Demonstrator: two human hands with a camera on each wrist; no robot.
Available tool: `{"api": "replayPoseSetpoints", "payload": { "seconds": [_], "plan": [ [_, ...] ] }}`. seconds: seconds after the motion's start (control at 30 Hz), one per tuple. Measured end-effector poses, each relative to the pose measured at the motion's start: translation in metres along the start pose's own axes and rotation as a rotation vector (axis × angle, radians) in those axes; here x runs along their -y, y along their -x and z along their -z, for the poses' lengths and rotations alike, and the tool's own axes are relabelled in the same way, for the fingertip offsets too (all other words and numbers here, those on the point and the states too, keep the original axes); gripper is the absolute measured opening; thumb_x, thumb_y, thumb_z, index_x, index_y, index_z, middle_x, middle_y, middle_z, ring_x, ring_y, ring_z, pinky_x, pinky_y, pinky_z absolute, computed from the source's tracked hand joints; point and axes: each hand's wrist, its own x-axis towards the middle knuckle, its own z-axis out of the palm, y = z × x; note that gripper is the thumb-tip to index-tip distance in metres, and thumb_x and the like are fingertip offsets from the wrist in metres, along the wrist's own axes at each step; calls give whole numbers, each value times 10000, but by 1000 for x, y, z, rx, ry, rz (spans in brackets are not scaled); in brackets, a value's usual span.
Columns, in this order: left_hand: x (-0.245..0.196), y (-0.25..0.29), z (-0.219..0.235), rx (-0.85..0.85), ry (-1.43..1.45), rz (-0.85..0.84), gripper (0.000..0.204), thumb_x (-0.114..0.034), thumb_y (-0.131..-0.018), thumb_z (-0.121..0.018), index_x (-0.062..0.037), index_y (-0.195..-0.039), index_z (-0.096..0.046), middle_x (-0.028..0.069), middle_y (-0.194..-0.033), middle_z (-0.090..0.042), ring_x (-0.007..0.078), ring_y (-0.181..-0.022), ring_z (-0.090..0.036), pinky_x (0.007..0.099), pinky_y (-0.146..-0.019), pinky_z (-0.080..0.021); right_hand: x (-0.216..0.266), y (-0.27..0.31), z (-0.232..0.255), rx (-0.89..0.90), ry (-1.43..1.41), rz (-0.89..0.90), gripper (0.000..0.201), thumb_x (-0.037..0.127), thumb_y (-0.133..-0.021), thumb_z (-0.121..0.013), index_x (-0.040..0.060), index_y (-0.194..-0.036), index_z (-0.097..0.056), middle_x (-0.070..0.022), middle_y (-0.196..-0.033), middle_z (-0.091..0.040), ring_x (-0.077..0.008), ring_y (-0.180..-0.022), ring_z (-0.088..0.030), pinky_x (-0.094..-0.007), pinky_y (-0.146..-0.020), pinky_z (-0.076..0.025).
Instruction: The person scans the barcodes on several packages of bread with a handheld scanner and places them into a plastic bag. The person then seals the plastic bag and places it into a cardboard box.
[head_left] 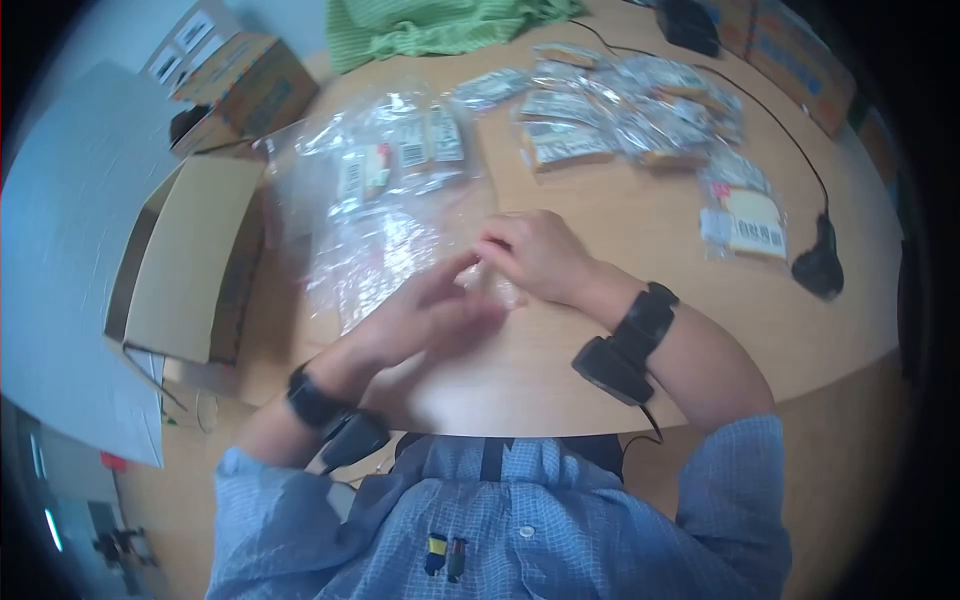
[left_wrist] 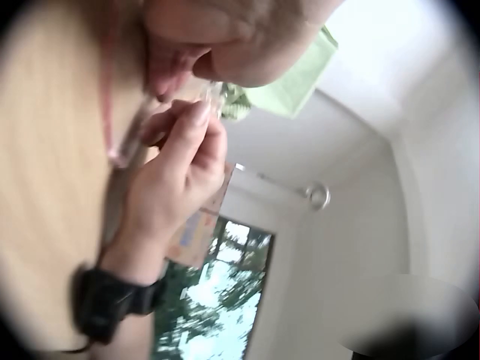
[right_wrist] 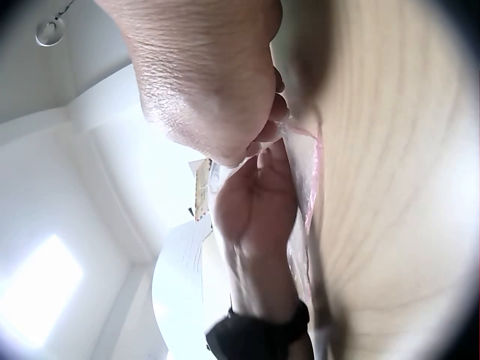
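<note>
In front of my body both hands meet over a clear plastic bag (head_left: 507, 288) with a pinkish edge, low over the table. My right hand (head_left: 540, 255) pinches the bag's film between thumb and curled fingers, as the left wrist view shows its hand (left_wrist: 180, 161) from the side. My left hand (head_left: 430, 310) is blurred, thumb and fingers apart, its fingertips right by the right hand's. The right wrist view shows the left palm (right_wrist: 259, 206) beside the bag's pink edge (right_wrist: 315, 176).
More clear bags (head_left: 385, 250), some with labelled packets, lie left of the hands. A cardboard box (head_left: 190, 255) stands at the left. Several packed packets (head_left: 570, 140) are heaped at the back; one packet (head_left: 750, 220) lies right, near a black cabled device (head_left: 820, 260). A green cloth (head_left: 430, 30) lies behind.
</note>
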Motion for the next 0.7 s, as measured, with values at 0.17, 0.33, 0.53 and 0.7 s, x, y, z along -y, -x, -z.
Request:
{"api": "replayPoseSetpoints", "payload": {
  "seconds": [0.17,0.33,0.53,0.7],
  "plan": [
    [-78,4,-12,489,-645,-76,247,-230,-850,-578,-27,-983,-627,146,-879,-642,285,-804,-613,339,-747,-470,0,3,-2,46,27,-36,192,245,-800,-549,78,-720,-601,-138,-705,-605,-328,-640,-586,-418,-582,-464],
    [-123,-88,-69,386,-749,-661,256,-165,-829,-590,-15,-1037,-582,154,-920,-629,243,-840,-615,328,-694,-486,-32,0,6,-18,71,-34,255,292,-820,-511,68,-734,-599,-136,-708,-608,-311,-644,-587,-407,-606,-464],
    [-97,-189,-142,319,-1253,-858,496,-274,-800,-576,-86,-1239,-444,187,-1247,-441,336,-1131,-456,413,-921,-395,-25,2,-5,-19,39,-71,210,249,-827,-518,54,-800,-593,-115,-782,-604,-270,-727,-578,-380,-658,-460],
    [-95,-215,-160,399,-1451,-670,700,-408,-770,-575,-109,-1340,-300,232,-1275,-385,388,-1153,-424,422,-939,-382,-26,19,-4,-5,-27,-119,183,213,-833,-525,42,-854,-587,-97,-844,-601,-236,-795,-570,-358,-702,-458]
  ]
}}
